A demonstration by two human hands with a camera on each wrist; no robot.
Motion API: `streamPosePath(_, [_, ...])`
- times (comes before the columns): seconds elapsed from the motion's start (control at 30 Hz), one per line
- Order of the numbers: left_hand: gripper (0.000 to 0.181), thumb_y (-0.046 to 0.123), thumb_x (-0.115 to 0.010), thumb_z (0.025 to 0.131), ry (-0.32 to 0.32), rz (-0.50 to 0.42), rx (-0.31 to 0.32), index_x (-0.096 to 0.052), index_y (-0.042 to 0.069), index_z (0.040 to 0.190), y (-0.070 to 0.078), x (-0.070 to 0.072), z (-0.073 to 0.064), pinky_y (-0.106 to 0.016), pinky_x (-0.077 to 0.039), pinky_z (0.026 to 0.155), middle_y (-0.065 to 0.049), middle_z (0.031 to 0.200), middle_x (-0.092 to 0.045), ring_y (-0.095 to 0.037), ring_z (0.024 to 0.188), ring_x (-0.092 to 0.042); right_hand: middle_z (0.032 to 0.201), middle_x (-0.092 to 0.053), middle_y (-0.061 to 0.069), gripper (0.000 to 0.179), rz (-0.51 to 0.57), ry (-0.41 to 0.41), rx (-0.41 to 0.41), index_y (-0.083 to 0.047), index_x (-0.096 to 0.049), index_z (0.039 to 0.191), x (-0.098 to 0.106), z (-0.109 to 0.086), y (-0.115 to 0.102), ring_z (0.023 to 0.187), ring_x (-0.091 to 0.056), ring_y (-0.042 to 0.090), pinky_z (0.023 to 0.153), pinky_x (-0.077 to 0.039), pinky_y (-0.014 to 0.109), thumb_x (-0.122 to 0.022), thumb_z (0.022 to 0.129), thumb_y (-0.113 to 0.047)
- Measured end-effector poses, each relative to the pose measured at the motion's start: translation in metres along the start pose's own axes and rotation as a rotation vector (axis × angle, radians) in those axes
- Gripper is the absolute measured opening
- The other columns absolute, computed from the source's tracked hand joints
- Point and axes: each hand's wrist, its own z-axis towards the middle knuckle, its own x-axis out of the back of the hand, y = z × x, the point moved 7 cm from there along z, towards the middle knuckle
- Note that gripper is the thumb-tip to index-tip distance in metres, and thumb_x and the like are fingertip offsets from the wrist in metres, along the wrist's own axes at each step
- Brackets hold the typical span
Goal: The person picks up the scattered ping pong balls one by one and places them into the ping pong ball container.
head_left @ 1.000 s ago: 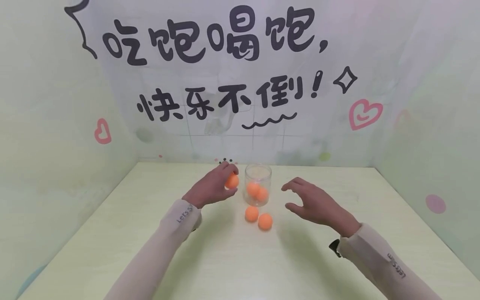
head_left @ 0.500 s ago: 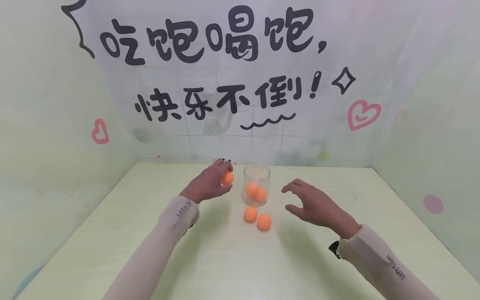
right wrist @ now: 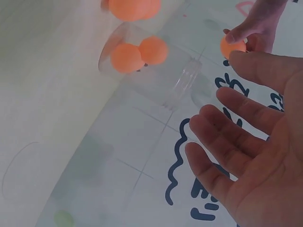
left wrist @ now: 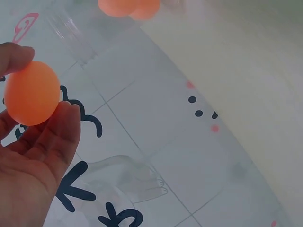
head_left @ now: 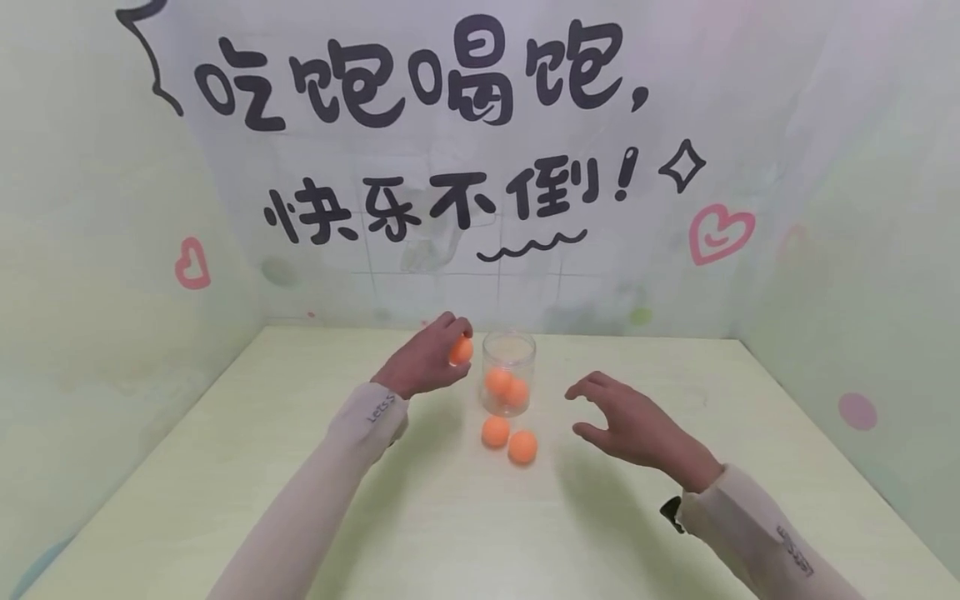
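Observation:
Between thumb and fingers, the left hand (head_left: pixel 431 357) pinches an orange ping-pong ball (left wrist: pixel 32 93), held up just left of a clear jar (head_left: pixel 509 354). The jar stands upright without a lid, and two orange balls (right wrist: pixel 138 54) lie at its bottom. Two more loose balls, one to the left (head_left: pixel 495 432) and one to the right (head_left: pixel 522 447), sit on the table in front of the jar. To the jar's right hovers the right hand (head_left: pixel 633 421), its fingers relaxed and apart, with nothing in them, as the right wrist view (right wrist: pixel 251 137) also shows.
The pale table (head_left: pixel 450 533) is enclosed by a back wall (head_left: pixel 420 283) with black lettering and by side walls on the left (head_left: pixel 112 333) and right (head_left: pixel 862 333). Both forearms reach in from the front, with shadows beneath them.
The left hand shifts slightly away from the jar, then slightly back toward it and up, keeping the ball. The right hand stays nearly still. The whole head view drifts a little left.

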Motion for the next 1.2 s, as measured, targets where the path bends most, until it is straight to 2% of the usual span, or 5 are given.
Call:
streamPosePath(0.3, [0.029, 0.011, -0.061, 0.081, 0.006, 0.026, -0.026, -0.054, 0.006, 0.109, 0.008, 0.002, 0.026, -0.029, -0.044, 0.066, -0.008, 0.099, -0.052, -0.019, 0.075, -0.052, 0.112, -0.06, 0.003, 0.03, -0.006, -0.009, -0.005, -0.009, -0.062, 0.112, -0.001, -0.006, -0.002, 0.088, -0.062, 0.016, 0.077, -0.051, 0.036, -0.069, 0.084, -0.015])
streamPosePath(0.47, [0.029, 0.009, -0.06, 0.08, 0.003, 0.013, -0.041, -0.054, 0.005, 0.109, 0.016, -0.002, 0.042, -0.029, -0.044, 0.067, -0.009, 0.098, -0.05, -0.021, 0.077, -0.052, 0.113, -0.06, 0.001, 0.029, -0.009, -0.006, -0.003, -0.01, -0.062, 0.111, 0.0, -0.008, -0.003, 0.088, -0.061, 0.014, 0.076, -0.05, 0.034, -0.069, 0.084, -0.015])
streamPosePath(0.77, [0.03, 0.006, -0.061, 0.079, 0.013, 0.05, -0.052, -0.054, 0.004, 0.108, 0.025, -0.014, 0.051, -0.03, -0.046, 0.067, -0.011, 0.098, -0.051, -0.021, 0.077, -0.051, 0.111, -0.06, 0.001, 0.028, -0.012, -0.002, -0.014, -0.01, -0.062, 0.11, 0.006, -0.018, 0.0, 0.086, -0.061, 0.013, 0.075, -0.05, 0.033, -0.069, 0.083, -0.014])
streamPosePath(0.93, [0.032, 0.007, -0.062, 0.079, -0.002, 0.05, -0.03, -0.054, 0.005, 0.11, 0.028, -0.018, 0.057, -0.031, -0.046, 0.067, -0.011, 0.101, -0.051, -0.022, 0.079, -0.051, 0.111, -0.06, 0.001, 0.028, -0.01, -0.01, -0.03, -0.01, -0.062, 0.11, 0.008, -0.021, 0.002, 0.091, -0.062, 0.016, 0.078, -0.051, 0.035, -0.069, 0.083, -0.014])
streamPosePath(1.2, [0.033, 0.007, -0.062, 0.079, -0.032, 0.027, -0.04, -0.053, 0.004, 0.111, 0.036, -0.024, 0.068, -0.031, -0.044, 0.067, -0.011, 0.099, -0.05, -0.022, 0.077, -0.049, 0.11, -0.06, 0.0, 0.027, -0.014, -0.013, -0.025, -0.011, -0.062, 0.109, 0.01, -0.023, 0.003, 0.087, -0.06, 0.013, 0.076, -0.05, 0.033, -0.069, 0.084, -0.014])
